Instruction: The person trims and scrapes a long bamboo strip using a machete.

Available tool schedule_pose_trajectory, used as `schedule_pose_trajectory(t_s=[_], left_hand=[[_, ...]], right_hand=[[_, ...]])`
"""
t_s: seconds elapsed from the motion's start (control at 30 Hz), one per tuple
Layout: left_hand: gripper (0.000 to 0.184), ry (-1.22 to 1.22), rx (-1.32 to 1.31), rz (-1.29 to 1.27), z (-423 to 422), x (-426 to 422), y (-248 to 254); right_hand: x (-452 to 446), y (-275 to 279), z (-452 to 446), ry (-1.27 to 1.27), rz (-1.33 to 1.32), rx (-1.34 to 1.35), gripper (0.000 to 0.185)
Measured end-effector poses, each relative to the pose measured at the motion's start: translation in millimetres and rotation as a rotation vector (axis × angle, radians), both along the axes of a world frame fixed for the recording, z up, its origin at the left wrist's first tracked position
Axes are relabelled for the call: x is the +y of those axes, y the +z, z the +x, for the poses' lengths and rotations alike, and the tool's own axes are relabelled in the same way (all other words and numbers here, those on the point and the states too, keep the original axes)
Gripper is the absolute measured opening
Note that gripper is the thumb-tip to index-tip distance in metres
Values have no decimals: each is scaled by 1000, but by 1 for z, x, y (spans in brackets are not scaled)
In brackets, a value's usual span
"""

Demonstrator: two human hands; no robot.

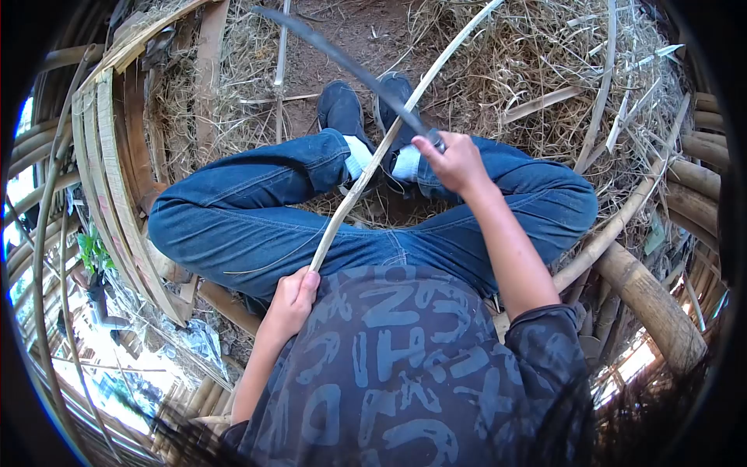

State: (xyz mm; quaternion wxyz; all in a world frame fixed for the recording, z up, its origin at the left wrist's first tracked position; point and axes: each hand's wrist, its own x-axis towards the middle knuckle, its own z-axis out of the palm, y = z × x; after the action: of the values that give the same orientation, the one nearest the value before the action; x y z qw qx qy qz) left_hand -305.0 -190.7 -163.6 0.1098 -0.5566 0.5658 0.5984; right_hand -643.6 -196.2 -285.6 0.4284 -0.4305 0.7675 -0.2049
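A long pale strip of split wood or bamboo (359, 185) runs slantwise from my lap up past my shoes. Its lower end is in my left hand (296, 298), whose fingers are closed round it near my waist. My right hand (457, 162) grips the handle of a long dark-bladed knife (342, 62) above my crossed legs. The blade points up and to the left and crosses over the strip near the shoes. Where exactly the blade and strip touch, if they do, I cannot tell.
Straw and shavings (537, 54) lie over the brown soil (311, 39). Curved wooden slats (117, 179) stand at the left. Thick bamboo poles (650, 303) lie at the right. A clear plastic bag (202, 338) is at the lower left.
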Motion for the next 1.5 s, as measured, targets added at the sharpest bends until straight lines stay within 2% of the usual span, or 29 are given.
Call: schedule_pose_trajectory(t_s=[0.07,0.2,0.3,0.4,0.5,0.73,0.83,0.93,1.03,1.27,1.5], left_hand=[[35,139,32,47,1,3,4],[38,152,38,-20,2,8,10],[36,181,116,25,11,7,11],[28,331,219,371,18,-2,17],[28,402,309,515,34,-3,8],[25,413,311,649,45,-7,9],[25,410,280,540,45,3,10],[28,206,103,14,44,23,7],[27,110,36,-136,46,28,3],[24,-36,-26,-279,37,24,-3],[22,-67,-59,-280,31,23,-1]], right_hand=[[4,11,11,47,-41,3,65],[7,43,19,94,-25,-99,67],[13,44,25,156,-68,-10,68],[11,59,33,212,-119,15,72],[9,68,43,262,-164,49,76],[5,77,53,341,-199,96,76],[9,74,58,350,-190,84,76],[11,68,65,346,-176,78,76],[11,65,70,352,-180,102,75],[8,54,67,376,-202,242,74],[-2,70,67,431,-77,375,71]])
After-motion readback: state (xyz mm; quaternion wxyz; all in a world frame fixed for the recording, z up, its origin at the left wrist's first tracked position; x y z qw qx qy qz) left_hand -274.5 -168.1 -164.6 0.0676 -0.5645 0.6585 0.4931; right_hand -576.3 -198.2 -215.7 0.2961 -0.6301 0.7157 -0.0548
